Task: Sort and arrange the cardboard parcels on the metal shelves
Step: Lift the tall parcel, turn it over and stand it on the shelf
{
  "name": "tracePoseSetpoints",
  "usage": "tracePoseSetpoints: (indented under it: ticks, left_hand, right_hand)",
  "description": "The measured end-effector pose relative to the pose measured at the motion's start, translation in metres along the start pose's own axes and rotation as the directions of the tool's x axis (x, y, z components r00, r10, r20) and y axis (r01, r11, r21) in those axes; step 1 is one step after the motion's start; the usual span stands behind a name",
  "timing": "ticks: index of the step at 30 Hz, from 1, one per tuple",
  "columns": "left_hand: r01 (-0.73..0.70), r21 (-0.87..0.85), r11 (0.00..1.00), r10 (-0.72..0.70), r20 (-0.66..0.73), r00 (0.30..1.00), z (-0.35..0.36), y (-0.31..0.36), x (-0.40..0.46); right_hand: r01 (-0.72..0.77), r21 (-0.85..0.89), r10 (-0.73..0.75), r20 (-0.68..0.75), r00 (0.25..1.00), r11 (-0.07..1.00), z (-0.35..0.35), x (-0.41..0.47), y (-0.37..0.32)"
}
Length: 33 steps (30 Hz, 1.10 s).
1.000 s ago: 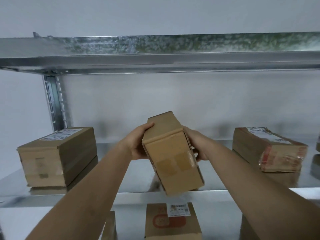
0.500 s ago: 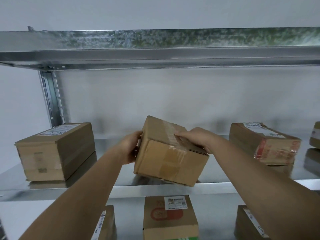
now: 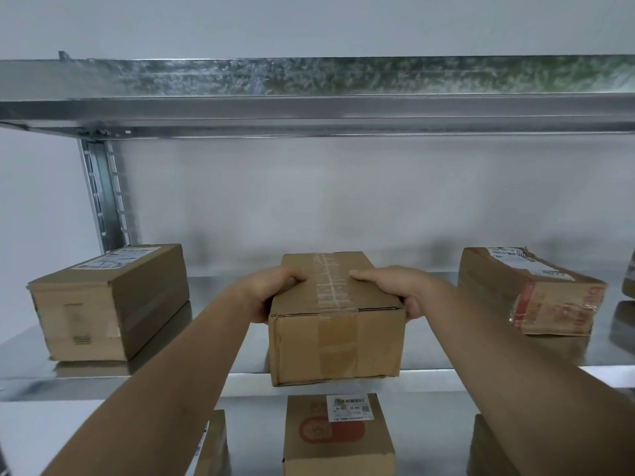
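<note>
A taped brown cardboard parcel (image 3: 335, 324) sits level at the front edge of the metal shelf (image 3: 213, 338), in the middle of the view, its short end facing me. My left hand (image 3: 271, 297) grips its left top edge, thumb on the top. My right hand (image 3: 395, 292) grips its right top edge the same way. A plain labelled parcel (image 3: 110, 300) stands on the shelf to the left. A parcel with red printed tape (image 3: 529, 290) lies on the shelf to the right.
An upper metal shelf (image 3: 309, 97) spans the view overhead, with its upright post (image 3: 103, 194) at the left. On the lower shelf stand a parcel with a red logo and barcode label (image 3: 338, 438) and parts of two others. Another parcel's edge (image 3: 630, 273) shows far right.
The parcel has turned from tilted on end to level, taped top up, and come down onto the shelf's front edge. Both hands moved to its top side edges.
</note>
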<state>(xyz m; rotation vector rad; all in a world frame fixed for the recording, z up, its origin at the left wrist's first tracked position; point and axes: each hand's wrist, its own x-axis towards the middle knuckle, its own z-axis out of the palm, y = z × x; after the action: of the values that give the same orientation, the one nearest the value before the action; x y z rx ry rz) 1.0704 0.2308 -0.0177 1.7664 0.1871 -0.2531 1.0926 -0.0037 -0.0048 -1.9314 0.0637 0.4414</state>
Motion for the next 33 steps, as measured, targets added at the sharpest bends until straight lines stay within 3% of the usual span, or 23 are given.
tracePoseSetpoints:
  ticks: [8, 21, 33]
  left_hand:
    - [0.033, 0.061, 0.998, -0.038, 0.083, 0.996, 0.002, 0.003, 0.005]
    - [0.07, 0.08, 0.994, -0.075, 0.068, 0.995, 0.003, 0.005, 0.012]
    - [0.03, 0.02, 0.999, -0.031, 0.057, 0.998, 0.006, 0.002, 0.0]
  right_hand:
    - [-0.04, -0.04, 0.042, 0.059, 0.997, 0.998, -0.004, 0.011, 0.001]
    - [-0.053, -0.049, 0.059, 0.112, 0.992, 0.997, -0.007, 0.022, 0.002]
    - [0.026, -0.042, -0.025, 0.012, 1.0, 0.999, -0.004, 0.008, 0.011]
